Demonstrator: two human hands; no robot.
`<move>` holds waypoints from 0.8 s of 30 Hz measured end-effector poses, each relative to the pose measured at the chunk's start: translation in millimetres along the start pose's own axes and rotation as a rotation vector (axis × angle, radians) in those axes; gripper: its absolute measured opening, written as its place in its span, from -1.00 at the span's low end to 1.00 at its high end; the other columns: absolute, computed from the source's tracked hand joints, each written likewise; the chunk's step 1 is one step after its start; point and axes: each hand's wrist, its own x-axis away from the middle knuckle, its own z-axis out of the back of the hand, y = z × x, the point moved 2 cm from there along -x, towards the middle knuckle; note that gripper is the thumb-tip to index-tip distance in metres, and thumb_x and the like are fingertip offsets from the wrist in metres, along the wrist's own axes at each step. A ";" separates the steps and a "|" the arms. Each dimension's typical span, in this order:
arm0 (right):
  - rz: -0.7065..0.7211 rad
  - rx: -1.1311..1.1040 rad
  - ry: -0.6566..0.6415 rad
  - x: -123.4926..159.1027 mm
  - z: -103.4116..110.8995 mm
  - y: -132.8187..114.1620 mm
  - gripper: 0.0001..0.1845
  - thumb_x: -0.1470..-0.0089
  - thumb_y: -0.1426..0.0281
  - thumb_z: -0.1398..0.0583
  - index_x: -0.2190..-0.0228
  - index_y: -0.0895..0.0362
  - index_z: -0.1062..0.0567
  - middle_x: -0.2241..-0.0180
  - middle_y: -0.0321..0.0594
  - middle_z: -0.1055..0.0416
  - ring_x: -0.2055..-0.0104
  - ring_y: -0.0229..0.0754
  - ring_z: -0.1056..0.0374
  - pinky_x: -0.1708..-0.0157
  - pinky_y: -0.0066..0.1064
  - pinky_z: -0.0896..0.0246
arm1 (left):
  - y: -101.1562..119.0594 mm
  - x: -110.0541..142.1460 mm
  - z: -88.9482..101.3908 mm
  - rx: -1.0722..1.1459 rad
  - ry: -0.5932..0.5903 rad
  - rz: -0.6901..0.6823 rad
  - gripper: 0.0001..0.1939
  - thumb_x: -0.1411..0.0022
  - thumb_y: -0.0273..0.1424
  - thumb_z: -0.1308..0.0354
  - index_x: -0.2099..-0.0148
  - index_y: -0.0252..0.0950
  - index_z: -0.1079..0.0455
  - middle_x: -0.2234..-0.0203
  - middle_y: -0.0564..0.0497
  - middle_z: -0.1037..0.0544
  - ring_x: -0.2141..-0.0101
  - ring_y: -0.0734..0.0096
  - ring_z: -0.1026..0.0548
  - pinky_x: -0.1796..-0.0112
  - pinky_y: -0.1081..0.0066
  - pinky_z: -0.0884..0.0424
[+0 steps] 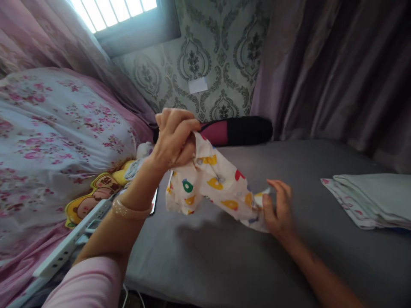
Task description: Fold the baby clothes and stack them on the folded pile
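A small white baby garment [226, 182], printed with yellow, green and red birds and fitted with snap buttons, hangs stretched between my hands above the grey bed. My left hand [176, 139] is closed around its upper end, with part of the cloth drooping below the wrist. Lower and to the right, my right hand [278, 209] pinches the other end between thumb and fingers. The cloth's folds hide most of its shape.
Folded cloths [372, 199] lie in a stack on the grey bedsheet [224, 261] at right. A black and pink roll [244, 130] rests against the wall. Left are a yellow cartoon cushion [93, 199], a white rail [69, 244], floral bedding [61, 124] and a partly hidden phone-like object [154, 203].
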 end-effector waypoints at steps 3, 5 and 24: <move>-0.039 -0.067 -0.254 2.1 1.9 -7.9 -0.60 -0.24 0.28 0.00 -0.07 0.13 -0.28 0.04 -0.03 -0.32 0.02 -0.07 -0.29 -0.01 -0.17 -0.19 | 9.7 20.0 -19.4 0.129 -0.069 0.007 -0.86 -0.28 -0.38 0.06 0.22 -0.24 -0.32 0.21 -0.08 -0.44 0.17 0.21 -0.34 0.11 0.15 -0.18; -0.068 -0.160 -0.620 10.2 -2.6 -20.3 -0.66 -0.26 0.27 0.02 0.02 0.10 -0.36 0.18 -0.14 -0.41 0.22 -0.18 -0.35 0.18 -0.33 -0.27 | 15.2 34.6 -30.6 0.168 -0.068 0.058 -0.89 -0.27 -0.42 0.05 0.22 -0.24 -0.30 0.21 -0.07 -0.45 0.15 0.22 -0.35 0.11 0.17 -0.19; 0.068 -0.429 -0.667 -66.5 -80.1 -33.9 -0.73 0.00 0.41 -0.17 0.20 0.07 -0.51 0.02 -0.16 -0.43 -0.06 -0.09 -0.31 -0.06 -0.21 -0.19 | 77.4 96.9 -17.3 0.457 0.186 0.660 -0.83 -0.18 -0.28 -0.06 0.20 -0.23 -0.32 0.33 0.00 -0.42 0.28 0.30 -0.38 0.20 0.28 -0.30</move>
